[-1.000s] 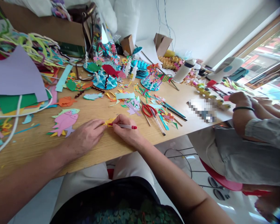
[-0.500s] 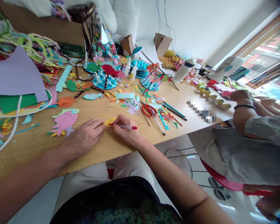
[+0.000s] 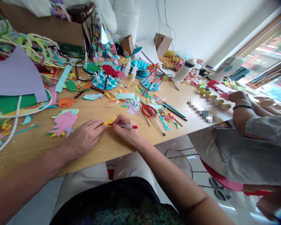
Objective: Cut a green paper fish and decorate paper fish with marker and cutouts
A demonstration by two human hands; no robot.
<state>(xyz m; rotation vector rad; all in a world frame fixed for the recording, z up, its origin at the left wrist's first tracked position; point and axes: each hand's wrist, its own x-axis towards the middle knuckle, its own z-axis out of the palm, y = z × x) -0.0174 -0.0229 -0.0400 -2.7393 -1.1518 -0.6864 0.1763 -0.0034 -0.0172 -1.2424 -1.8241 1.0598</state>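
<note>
Right hand point(image 3: 128, 135): fingers closed around a red-ended pen point(image 3: 128, 126). Left hand point(image 3: 87, 136): fingertips holding the yellow piece point(image 3: 110, 121) to a wood-grain table point(image 3: 100, 153). Beyond the fingers, white wall point(image 3: 196, 25); to their far right, window point(image 3: 269, 59).

Pen point(image 3: 128, 126) between fish cutouts point(image 3: 65, 121), left, and scissors point(image 3: 149, 110), right.

Place: craft workroom | wooden table point(image 3: 112, 148): paper fish point(image 3: 63, 122) well in from front edge, red-handled scissors point(image 3: 147, 106) beside coloured offcuts point(image 3: 134, 105), glue bottles point(image 3: 133, 74) toward back edge | co-worker point(image 3: 255, 165) seated along front edge | window point(image 3: 269, 59) beyond right end
</note>
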